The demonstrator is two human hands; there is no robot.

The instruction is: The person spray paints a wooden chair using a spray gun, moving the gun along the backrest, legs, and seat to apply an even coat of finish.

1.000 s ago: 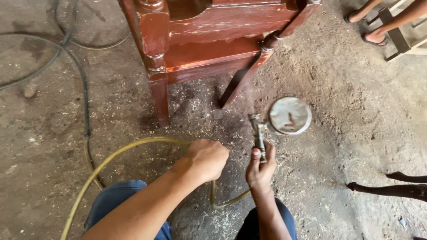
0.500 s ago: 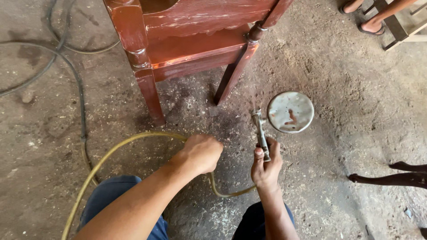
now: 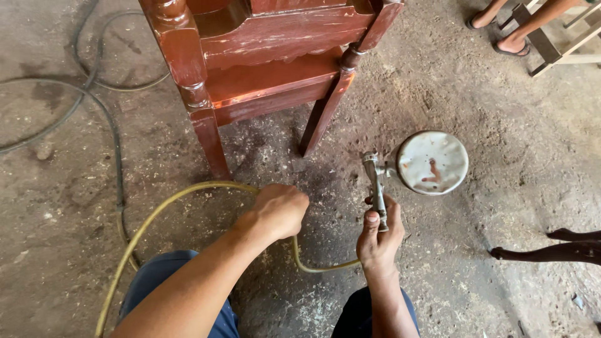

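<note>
Yellow hose point(image 3: 188, 191) gripped in the left hand point(image 3: 278, 209), right hand point(image 3: 375, 241) clutching a spray gun point(image 3: 377, 188) at lower centre; a tug might spill its cup point(image 3: 433, 163) beside the chair point(image 3: 269, 69).

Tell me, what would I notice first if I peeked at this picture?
The glossy dark red carved wooden furniture piece stands at the top on the dusty floor. Below it, the right hand grips a metal spray gun with a round silver cup, while the left hand holds the yellow rubber hose curving across the ground.
</note>
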